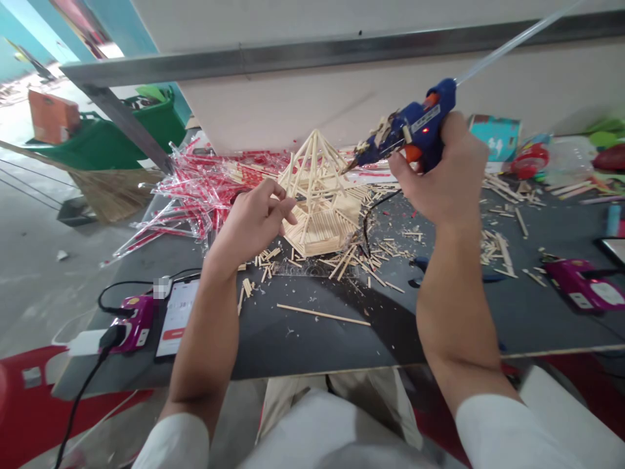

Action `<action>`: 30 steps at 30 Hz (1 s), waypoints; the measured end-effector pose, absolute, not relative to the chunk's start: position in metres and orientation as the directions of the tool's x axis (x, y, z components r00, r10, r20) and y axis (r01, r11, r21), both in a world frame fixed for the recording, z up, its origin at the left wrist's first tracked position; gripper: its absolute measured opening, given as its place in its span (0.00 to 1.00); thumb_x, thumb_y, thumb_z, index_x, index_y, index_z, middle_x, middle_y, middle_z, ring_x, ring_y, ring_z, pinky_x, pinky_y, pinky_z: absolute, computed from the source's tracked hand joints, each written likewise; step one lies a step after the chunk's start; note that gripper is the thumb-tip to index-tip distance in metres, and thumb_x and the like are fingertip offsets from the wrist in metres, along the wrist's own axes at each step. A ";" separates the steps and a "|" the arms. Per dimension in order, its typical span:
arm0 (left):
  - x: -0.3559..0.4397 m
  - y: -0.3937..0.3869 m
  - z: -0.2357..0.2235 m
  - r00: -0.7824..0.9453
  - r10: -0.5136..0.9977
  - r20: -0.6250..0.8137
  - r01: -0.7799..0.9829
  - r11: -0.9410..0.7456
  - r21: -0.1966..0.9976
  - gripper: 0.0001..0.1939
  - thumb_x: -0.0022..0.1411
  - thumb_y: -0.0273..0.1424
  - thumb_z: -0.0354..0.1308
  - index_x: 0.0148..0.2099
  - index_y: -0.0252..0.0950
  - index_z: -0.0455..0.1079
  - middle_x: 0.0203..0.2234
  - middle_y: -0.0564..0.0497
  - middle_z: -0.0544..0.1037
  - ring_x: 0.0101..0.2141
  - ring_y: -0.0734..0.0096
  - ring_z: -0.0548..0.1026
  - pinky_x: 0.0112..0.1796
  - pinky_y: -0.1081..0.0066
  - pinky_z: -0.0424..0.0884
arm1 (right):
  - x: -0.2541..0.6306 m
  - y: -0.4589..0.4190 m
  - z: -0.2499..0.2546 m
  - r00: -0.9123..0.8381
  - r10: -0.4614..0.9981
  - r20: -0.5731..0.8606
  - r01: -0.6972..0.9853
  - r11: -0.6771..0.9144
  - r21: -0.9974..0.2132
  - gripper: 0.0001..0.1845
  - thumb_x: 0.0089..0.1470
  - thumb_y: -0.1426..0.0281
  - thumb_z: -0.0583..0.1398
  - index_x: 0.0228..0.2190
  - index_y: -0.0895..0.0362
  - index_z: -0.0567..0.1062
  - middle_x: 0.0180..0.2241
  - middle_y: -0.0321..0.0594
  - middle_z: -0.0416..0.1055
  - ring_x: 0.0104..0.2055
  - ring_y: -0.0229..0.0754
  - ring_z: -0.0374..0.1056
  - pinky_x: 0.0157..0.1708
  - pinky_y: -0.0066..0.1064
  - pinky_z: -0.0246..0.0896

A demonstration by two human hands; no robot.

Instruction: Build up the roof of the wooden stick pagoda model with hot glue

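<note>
On the dark table stands a small model (319,234) built of thin wooden sticks, with a many-sided base and slanting sticks that meet in a peak. My left hand (261,218) is at the model's left side, fingers bent and thumb pinched toward the forefinger; what lies between them, if anything, is hidden. My right hand (442,172) grips a blue glue gun (420,130) with an orange trigger and a lit red light. A clear glue stick (508,49) juts from its back. The nozzle points down-left, close to the model's upper right side.
Red-and-clear plastic wrappers (190,189) heap at the left. Cut stick pieces (375,254) litter the table (312,352), and one long stick (323,314) lies in front. A phone (178,316) and purple power strips (134,319) lie near the edges. A metal rail (312,55) runs behind.
</note>
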State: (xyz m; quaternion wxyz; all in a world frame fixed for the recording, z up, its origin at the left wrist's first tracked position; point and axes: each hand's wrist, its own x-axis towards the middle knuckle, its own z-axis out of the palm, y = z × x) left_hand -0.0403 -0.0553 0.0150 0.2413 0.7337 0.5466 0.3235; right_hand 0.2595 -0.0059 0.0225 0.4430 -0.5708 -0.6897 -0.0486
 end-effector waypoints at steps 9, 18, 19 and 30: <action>-0.043 -0.055 0.018 0.154 0.965 0.214 0.636 -0.262 0.726 0.09 0.73 0.39 0.55 0.40 0.40 0.63 0.30 0.52 0.85 0.25 0.69 0.81 0.25 0.70 0.68 | 0.255 0.001 0.016 -0.097 0.701 0.707 0.887 0.384 -0.258 0.10 0.59 0.58 0.62 0.38 0.49 0.69 0.39 0.48 0.75 0.45 0.59 0.72 0.43 0.48 0.67; -0.045 -0.049 0.013 0.135 0.970 0.204 0.610 -0.243 0.754 0.09 0.74 0.40 0.55 0.42 0.41 0.63 0.28 0.52 0.83 0.24 0.67 0.81 0.25 0.68 0.71 | 0.252 0.001 0.015 -0.134 0.681 0.720 0.891 0.401 -0.214 0.10 0.61 0.58 0.62 0.41 0.48 0.71 0.41 0.46 0.77 0.43 0.56 0.72 0.40 0.44 0.66; -0.045 -0.050 0.013 0.137 0.969 0.206 0.612 -0.246 0.751 0.09 0.74 0.40 0.55 0.43 0.41 0.64 0.28 0.52 0.83 0.25 0.67 0.81 0.25 0.68 0.70 | 0.252 0.001 0.016 -0.132 0.680 0.721 0.891 0.400 -0.214 0.10 0.61 0.57 0.62 0.41 0.47 0.71 0.40 0.46 0.77 0.43 0.57 0.72 0.40 0.44 0.66; -0.046 -0.051 0.013 0.146 0.969 0.199 0.633 -0.247 0.734 0.11 0.74 0.42 0.55 0.43 0.41 0.64 0.29 0.52 0.84 0.26 0.67 0.81 0.25 0.68 0.71 | 0.248 -0.003 0.018 -0.134 0.698 0.704 0.890 0.398 -0.225 0.10 0.58 0.62 0.63 0.41 0.47 0.71 0.43 0.46 0.78 0.45 0.58 0.73 0.41 0.44 0.65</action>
